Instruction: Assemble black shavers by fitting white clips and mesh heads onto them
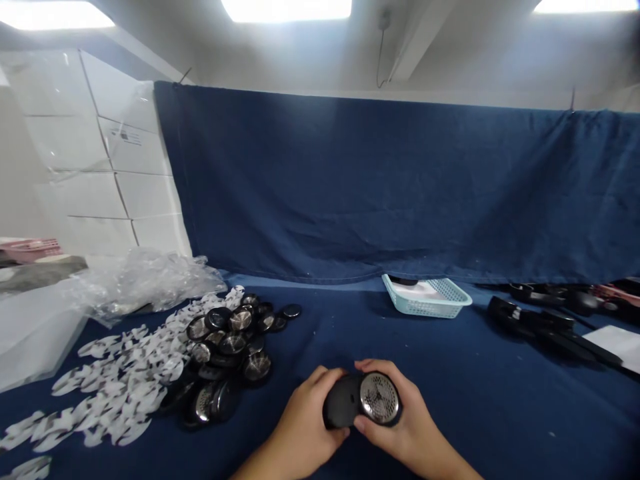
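Both hands meet low in the middle of the view, over the blue cloth-covered table [450, 373]. The left hand [300, 427] is wrapped around a black round body [341, 402], fingers curled over its top edge, thumb underneath. The right hand [407, 420] pinches a round mesh cap [379, 398], its silver perforated face turned up toward the camera, thumb and fingers closed on the rim. Cap and body touch side by side, the cap overlapping the body's right edge (whether it is seated or just resting against it, I can't tell).

To do this well, I'd judge: hold the cap by the rim only, keep fingers off the mesh, square the two parts face to face before pressing or twisting, and keep the left hand steady as the anchor. Working low over the cloth means a slip drops the part softly.

A pile of similar caps [230, 353] lies to the left, near the left hand, some mesh-up, some black side up. White paper shapes [125, 380] spread beside and under them. Crumpled clear plastic [145, 280] sits behind that. A light blue basket [427, 297] stands at the back, and black parts [545, 327] lie well apart on the right.
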Motion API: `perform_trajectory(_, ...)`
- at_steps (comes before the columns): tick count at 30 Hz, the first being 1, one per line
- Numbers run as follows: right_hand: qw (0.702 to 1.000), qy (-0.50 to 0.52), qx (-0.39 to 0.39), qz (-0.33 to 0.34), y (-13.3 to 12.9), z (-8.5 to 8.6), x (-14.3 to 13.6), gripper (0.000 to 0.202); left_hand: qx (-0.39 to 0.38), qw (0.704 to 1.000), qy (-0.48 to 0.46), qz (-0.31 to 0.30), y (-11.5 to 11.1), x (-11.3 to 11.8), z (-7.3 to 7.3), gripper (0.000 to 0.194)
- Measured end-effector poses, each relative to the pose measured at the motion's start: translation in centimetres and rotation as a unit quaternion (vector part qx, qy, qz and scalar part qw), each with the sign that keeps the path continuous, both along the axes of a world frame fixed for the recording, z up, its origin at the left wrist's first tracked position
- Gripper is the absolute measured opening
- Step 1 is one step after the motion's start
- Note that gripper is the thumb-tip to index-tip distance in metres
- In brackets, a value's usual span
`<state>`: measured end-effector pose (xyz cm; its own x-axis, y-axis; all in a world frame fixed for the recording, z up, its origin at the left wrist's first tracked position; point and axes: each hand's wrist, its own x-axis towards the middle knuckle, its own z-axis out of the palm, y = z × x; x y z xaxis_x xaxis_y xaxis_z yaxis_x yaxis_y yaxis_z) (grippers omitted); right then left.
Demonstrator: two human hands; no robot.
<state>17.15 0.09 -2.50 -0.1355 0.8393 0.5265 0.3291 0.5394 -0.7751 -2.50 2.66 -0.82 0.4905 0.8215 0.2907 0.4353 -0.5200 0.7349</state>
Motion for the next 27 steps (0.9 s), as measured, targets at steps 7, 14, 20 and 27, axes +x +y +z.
perform_trajectory(7,0.992,-0.025,0.086,-0.085,0.2,-0.6,-0.9,0.048,-0.015,1.0,-0.002,0.007,-0.2,-0.2,-0.3,0.065)
perform_trajectory(14,0.988,-0.034,0.112,-0.101,0.0,-0.8,-0.8,0.05,-0.02,1.0,0.02,0.013,-0.3,-0.2,-0.6,0.071)
perform_trajectory(20,0.995,-0.032,0.044,-0.082,0.8,-1.4,-0.5,0.055,0.006,0.997,0.042,0.059,-0.4,-0.2,-0.5,0.069)
perform_trajectory(27,0.998,-0.041,0.01,-0.048,1.5,-3.0,0.3,0.074,0.103,0.983,0.043,0.149,-0.7,-3.2,1.9,0.07)
